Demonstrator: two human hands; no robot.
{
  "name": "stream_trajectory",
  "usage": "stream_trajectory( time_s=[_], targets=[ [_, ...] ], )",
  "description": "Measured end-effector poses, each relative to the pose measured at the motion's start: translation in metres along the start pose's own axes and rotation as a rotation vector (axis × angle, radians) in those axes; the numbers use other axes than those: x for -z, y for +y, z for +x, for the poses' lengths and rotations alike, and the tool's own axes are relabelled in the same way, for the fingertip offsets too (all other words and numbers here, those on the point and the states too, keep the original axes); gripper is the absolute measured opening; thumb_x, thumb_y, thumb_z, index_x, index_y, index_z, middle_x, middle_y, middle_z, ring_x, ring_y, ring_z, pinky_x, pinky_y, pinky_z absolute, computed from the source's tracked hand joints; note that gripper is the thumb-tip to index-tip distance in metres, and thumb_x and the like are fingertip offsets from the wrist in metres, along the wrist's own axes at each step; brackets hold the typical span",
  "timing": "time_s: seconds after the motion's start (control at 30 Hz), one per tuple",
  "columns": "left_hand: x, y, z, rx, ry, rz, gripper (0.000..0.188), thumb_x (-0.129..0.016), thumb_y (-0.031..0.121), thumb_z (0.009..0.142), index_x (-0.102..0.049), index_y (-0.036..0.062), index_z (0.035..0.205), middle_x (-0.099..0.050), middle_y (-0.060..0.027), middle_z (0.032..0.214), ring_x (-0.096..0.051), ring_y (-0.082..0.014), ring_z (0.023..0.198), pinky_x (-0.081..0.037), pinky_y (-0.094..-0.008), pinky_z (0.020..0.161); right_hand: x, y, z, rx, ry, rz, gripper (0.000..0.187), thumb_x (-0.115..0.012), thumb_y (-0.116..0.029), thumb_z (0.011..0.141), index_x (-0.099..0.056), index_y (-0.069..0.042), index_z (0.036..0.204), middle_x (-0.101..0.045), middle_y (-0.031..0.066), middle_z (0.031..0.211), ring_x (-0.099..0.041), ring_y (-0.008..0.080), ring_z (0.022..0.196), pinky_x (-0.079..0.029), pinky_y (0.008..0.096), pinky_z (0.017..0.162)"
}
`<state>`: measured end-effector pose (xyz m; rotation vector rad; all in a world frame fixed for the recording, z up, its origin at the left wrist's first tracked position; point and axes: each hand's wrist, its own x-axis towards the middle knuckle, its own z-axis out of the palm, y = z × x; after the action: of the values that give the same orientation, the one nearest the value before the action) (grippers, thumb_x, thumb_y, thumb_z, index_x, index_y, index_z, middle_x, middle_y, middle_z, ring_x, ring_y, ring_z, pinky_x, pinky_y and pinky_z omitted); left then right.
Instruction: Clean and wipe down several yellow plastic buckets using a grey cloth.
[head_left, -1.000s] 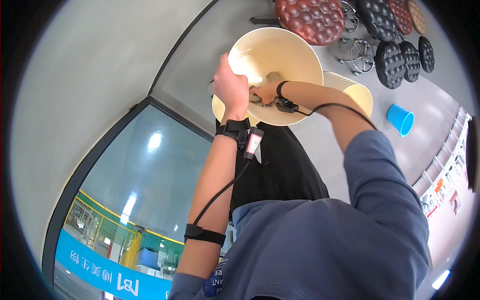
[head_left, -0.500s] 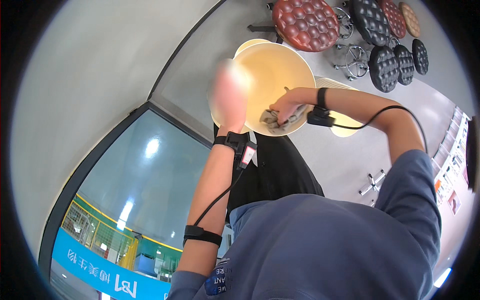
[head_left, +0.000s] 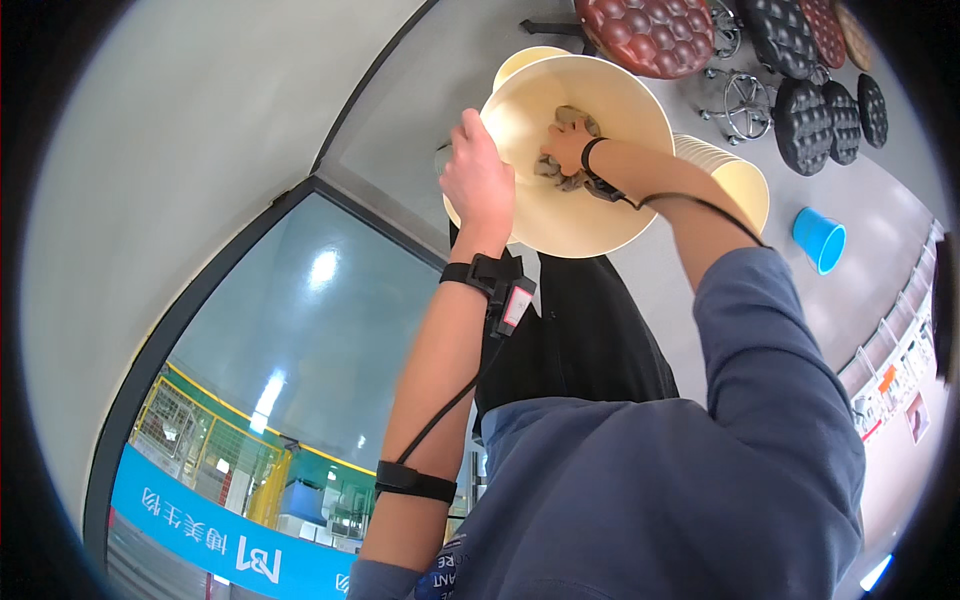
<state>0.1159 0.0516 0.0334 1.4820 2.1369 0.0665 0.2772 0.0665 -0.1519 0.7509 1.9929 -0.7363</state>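
A large cream-coloured bucket (head_left: pixel 560 230) is tipped so that its mouth faces me. At its left rim, my left hand (head_left: pixel 478 180) is closed round the edge. Deep inside, my right hand (head_left: pixel 570 145) presses a crumpled grey-brown cloth (head_left: pixel 552 170) against the inner surface, its fingers bent over the fabric. Part of the cloth spreads out beyond the fingers, and some of it is hidden beneath the hand.
Behind the right rim lies a stack of cream buckets (head_left: pixel 745 190); another cream bucket (head_left: pixel 528 62) shows at the far left rim. A blue bucket (head_left: pixel 820 240) stands on the floor to the right. Several round padded stools (head_left: pixel 650 35) are beyond. A glass panel (head_left: pixel 300 290) is on my left.
My right hand and the cloth have moved from the near inner wall farther into the bucket. My left hand stays at the left rim. The blue bucket is now uncovered as my right arm shifted.
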Motion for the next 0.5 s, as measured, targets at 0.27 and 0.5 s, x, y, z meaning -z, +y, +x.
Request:
stream_trajectory(
  time_s=[0.27, 0.5],
  targets=[
    [-0.008, 0.006, 0.002, -0.045, 0.037, -0.068, 0.035, -0.056, 0.000, 0.073, -0.040, 0.0062, 0.103, -0.058, -0.0153, 0.098, -0.058, -0.0391, 0.082, -0.049, -0.0462, 0.065, -0.048, -0.037, 0.045, -0.093, 0.153, 0.868, 0.070, -0.068, -0.023, 0.059, -0.043, -0.011, 0.123, -0.034, 0.0273, 0.123, -0.041, 0.0490, 0.107, -0.039, 0.0494, 0.090],
    [-0.003, -0.003, -0.005, -0.026, 0.034, -0.045, 0.029, -0.055, 0.001, 0.075, -0.039, 0.0053, 0.099, -0.057, -0.0170, 0.093, -0.057, -0.0405, 0.082, -0.047, -0.0485, 0.066, 0.016, -0.052, 0.064, -0.560, 1.045, 1.221, 0.067, -0.065, -0.023, 0.067, -0.035, -0.013, 0.125, -0.038, 0.0303, 0.115, -0.040, 0.0469, 0.106, -0.038, 0.0498, 0.089]
  ],
)
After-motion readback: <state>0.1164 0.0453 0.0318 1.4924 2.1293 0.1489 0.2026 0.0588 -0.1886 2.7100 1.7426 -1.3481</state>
